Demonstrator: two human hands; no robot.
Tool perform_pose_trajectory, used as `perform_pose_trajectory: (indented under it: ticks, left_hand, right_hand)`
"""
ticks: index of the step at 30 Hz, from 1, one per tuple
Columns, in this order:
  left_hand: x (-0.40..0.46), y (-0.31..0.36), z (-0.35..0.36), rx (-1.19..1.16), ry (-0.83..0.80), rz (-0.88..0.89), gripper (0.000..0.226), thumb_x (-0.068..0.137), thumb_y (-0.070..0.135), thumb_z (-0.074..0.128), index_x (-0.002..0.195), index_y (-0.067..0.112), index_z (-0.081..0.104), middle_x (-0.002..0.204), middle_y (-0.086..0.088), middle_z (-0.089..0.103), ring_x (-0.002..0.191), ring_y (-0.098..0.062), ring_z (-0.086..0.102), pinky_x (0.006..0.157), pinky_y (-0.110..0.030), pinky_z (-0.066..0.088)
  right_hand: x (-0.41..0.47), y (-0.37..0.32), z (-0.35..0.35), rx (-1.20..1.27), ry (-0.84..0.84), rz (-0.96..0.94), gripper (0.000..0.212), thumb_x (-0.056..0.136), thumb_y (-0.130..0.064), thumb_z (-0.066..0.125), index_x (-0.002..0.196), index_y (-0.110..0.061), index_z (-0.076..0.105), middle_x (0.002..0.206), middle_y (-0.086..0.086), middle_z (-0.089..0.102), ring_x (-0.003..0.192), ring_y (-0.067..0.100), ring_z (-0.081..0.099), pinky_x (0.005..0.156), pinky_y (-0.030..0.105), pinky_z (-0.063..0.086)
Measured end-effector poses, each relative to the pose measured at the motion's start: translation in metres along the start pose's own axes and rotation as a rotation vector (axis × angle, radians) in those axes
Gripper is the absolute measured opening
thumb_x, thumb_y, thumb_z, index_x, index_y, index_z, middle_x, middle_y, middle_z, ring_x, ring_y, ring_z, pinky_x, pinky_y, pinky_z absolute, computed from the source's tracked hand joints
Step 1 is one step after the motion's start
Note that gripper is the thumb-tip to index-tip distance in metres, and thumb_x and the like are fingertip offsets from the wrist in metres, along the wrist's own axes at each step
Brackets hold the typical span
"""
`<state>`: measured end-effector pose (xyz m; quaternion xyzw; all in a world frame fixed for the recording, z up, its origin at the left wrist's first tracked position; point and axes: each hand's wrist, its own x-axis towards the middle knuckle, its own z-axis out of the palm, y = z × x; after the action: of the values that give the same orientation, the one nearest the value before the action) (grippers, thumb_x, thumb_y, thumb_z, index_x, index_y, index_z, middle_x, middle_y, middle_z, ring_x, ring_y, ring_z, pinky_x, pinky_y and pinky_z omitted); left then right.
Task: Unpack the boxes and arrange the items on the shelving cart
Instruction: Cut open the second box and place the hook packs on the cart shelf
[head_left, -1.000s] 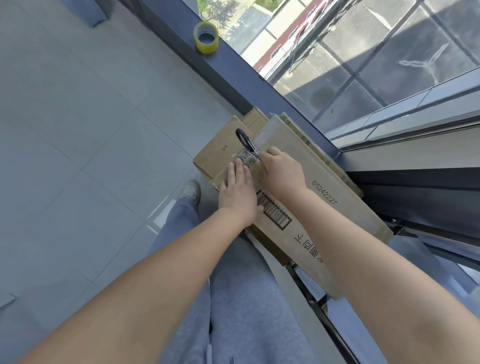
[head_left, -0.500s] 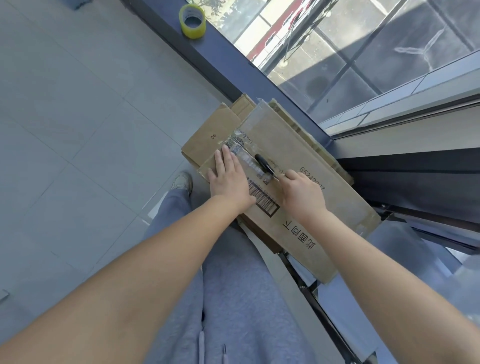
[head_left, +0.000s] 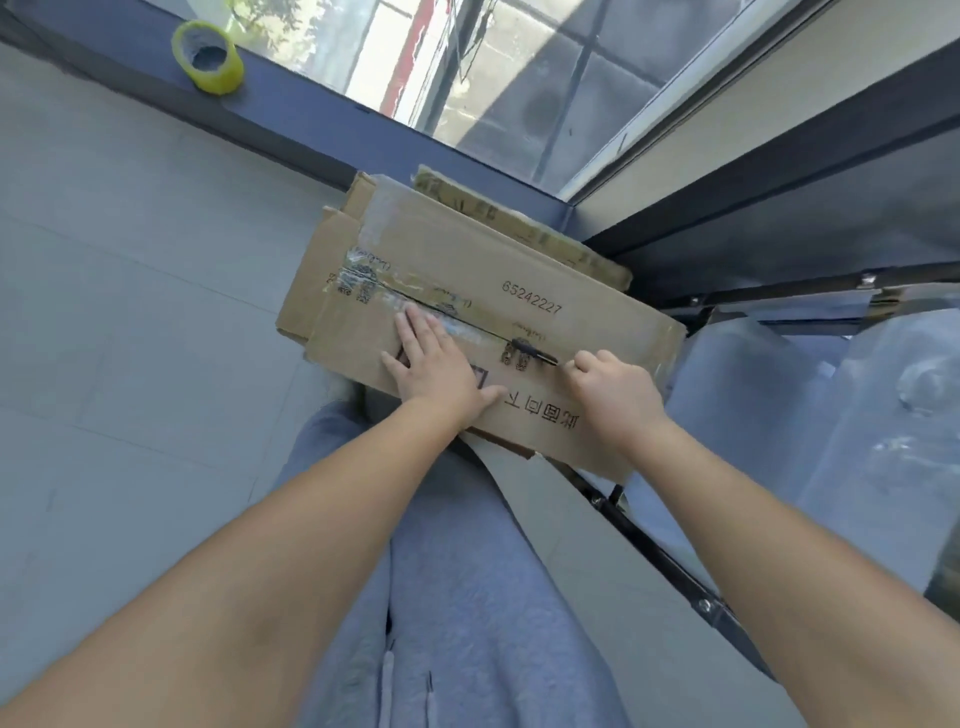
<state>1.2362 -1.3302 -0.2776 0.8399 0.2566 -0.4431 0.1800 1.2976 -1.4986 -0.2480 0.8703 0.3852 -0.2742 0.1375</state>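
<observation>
box (head_left: 519, 291); left hand (head_left: 436, 364) flat on top; right hand (head_left: 613, 395) grips blade (head_left: 535, 353).

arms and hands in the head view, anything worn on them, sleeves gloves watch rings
Nothing worn shows: both forearms are bare up to the picture's edge, with no sleeves in view. The left hand and right hand have no gloves, and no watch, band or ring is visible. Below the arms, grey trousers with a drawstring.

Left hand (head_left: 434, 366) covers the box (head_left: 519, 291) label — tape print blurred, unreadable
</observation>
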Motion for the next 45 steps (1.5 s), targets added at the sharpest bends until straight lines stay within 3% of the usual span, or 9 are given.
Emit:
perform_pose_trajectory:
  ticks: [3,6,9,11,20,23,28,35,45]
  left_hand:
    - [-0.006,0.002,0.001,0.064,0.016,0.038,0.125,0.076,0.065,0.060,0.143,-0.004,-0.020,0.151,-0.020,-0.026,0.141,-0.034,-0.022,0.113,-0.057,0.005]
    - [-0.012,0.004,0.004,0.178,0.036,0.085,0.117,0.082,0.059,0.057,0.142,-0.005,-0.020,0.151,-0.021,-0.026,0.141,-0.037,-0.021,0.112,-0.057,0.004]
    - [-0.015,0.022,0.006,0.393,0.086,0.289,0.116,0.083,0.058,0.057,0.141,-0.005,-0.022,0.150,-0.022,-0.028,0.140,-0.037,-0.022,0.112,-0.056,0.001]
    - [-0.011,0.038,0.009,0.515,0.089,0.443,0.122,0.079,0.063,0.058,0.141,-0.004,-0.024,0.149,-0.022,-0.029,0.140,-0.036,-0.023,0.112,-0.056,-0.001]
    - [0.015,0.051,0.018,0.701,0.045,0.542,0.144,0.058,0.083,0.057,0.136,0.004,-0.034,0.147,-0.013,-0.038,0.138,-0.033,-0.030,0.107,-0.067,0.003]
    - [0.013,0.056,0.019,0.718,0.037,0.531,0.144,0.059,0.082,0.058,0.137,0.002,-0.033,0.147,-0.015,-0.037,0.138,-0.035,-0.029,0.106,-0.067,0.005]
    - [0.009,0.060,0.020,0.743,0.039,0.501,0.143,0.061,0.080,0.059,0.139,0.000,-0.030,0.148,-0.018,-0.035,0.138,-0.037,-0.027,0.107,-0.066,0.004]
    - [-0.015,0.095,0.037,0.823,0.080,0.647,0.134,0.068,0.069,0.063,0.142,-0.001,-0.024,0.151,-0.019,-0.028,0.140,-0.037,-0.022,0.107,-0.066,0.004]
    - [0.005,0.084,0.052,1.001,0.163,0.799,0.108,0.085,0.050,0.052,0.140,0.009,-0.032,0.152,-0.008,-0.030,0.141,-0.033,-0.021,0.105,-0.068,0.008]
  right_hand:
    - [-0.023,0.010,-0.001,0.010,-0.011,0.057,0.033,0.067,0.001,0.076,0.098,-0.003,0.065,0.091,0.007,0.060,0.077,0.023,0.058,0.044,0.024,0.034]
    - [-0.028,0.014,0.007,-0.033,-0.053,0.101,0.031,0.078,0.002,0.064,0.108,-0.003,0.058,0.101,0.008,0.057,0.088,0.024,0.055,0.051,0.028,0.036]
    - [-0.033,0.016,0.007,-0.041,-0.047,0.079,0.041,0.035,0.004,0.085,0.072,-0.004,0.069,0.064,0.006,0.058,0.052,0.022,0.054,0.037,0.016,0.026]
    - [-0.032,0.019,0.023,-0.046,-0.030,0.076,0.043,0.026,0.005,0.084,0.064,-0.007,0.070,0.056,0.003,0.055,0.044,0.020,0.049,0.035,0.013,0.024]
    - [-0.053,0.036,0.047,-0.057,0.065,0.034,0.038,0.032,0.009,0.075,0.068,-0.003,0.069,0.058,0.005,0.055,0.048,0.022,0.051,0.037,0.017,0.028]
    - [-0.074,0.047,0.052,-0.012,0.040,0.155,0.044,0.024,0.013,0.076,0.065,0.000,0.066,0.058,0.008,0.055,0.047,0.023,0.051,0.040,0.013,0.013]
    - [-0.099,0.062,0.055,0.071,-0.188,0.398,0.042,0.081,0.010,0.049,0.121,-0.002,0.049,0.115,0.009,0.052,0.103,0.026,0.049,0.059,0.031,0.030]
    - [-0.099,0.055,0.063,0.207,-0.130,0.541,0.040,0.078,0.016,0.043,0.113,0.000,0.051,0.114,0.014,0.051,0.105,0.030,0.045,0.047,0.027,0.011]
    - [-0.091,0.053,0.066,0.384,0.000,0.540,0.036,0.074,0.018,0.042,0.103,0.002,0.054,0.107,0.018,0.052,0.100,0.032,0.046,0.047,0.028,0.008]
